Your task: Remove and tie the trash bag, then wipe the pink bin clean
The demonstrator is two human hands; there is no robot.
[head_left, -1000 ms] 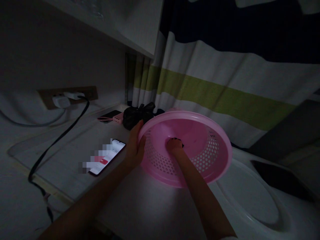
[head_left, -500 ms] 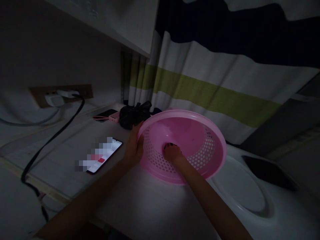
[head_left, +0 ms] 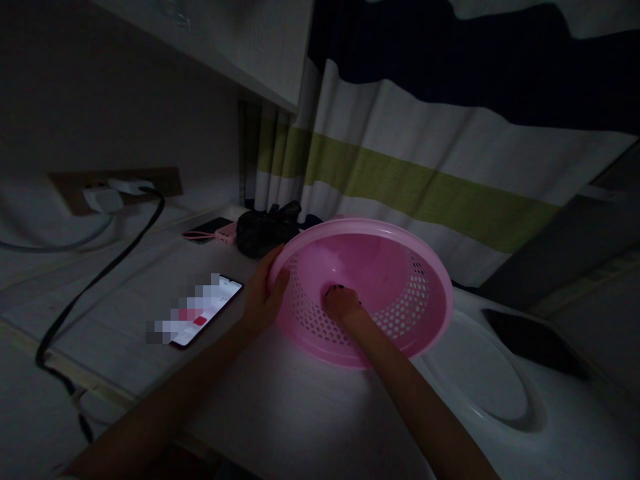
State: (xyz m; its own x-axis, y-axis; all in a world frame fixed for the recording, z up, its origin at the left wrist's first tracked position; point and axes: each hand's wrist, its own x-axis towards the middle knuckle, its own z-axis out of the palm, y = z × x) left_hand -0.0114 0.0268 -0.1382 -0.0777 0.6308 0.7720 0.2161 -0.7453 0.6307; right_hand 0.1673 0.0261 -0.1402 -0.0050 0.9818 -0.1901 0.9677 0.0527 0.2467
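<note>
A pink plastic basket (head_left: 370, 230) with rows of holes in its wall is tilted so that its open side faces me. My left hand (head_left: 261, 297) grips its left rim, thumb on the inner side and fingers round the outside. Deep inside the basket is my right hand (head_left: 341, 305), curled like a fist near the bottom. Small dark spots show at its fingers; whether it holds anything is too dark to make out.
A lit phone (head_left: 207, 313) lies left of the basket. Behind it are a black plastic bag (head_left: 265, 230), a pink power bank (head_left: 226, 233) and a dark flat object (head_left: 213, 229). To the right sit a white round-edged lid or tray (head_left: 483, 373) and a dark panel (head_left: 533, 343).
The view has shifted slightly. My right hand has moved a little left inside the basket; my left hand stays on the rim.
</note>
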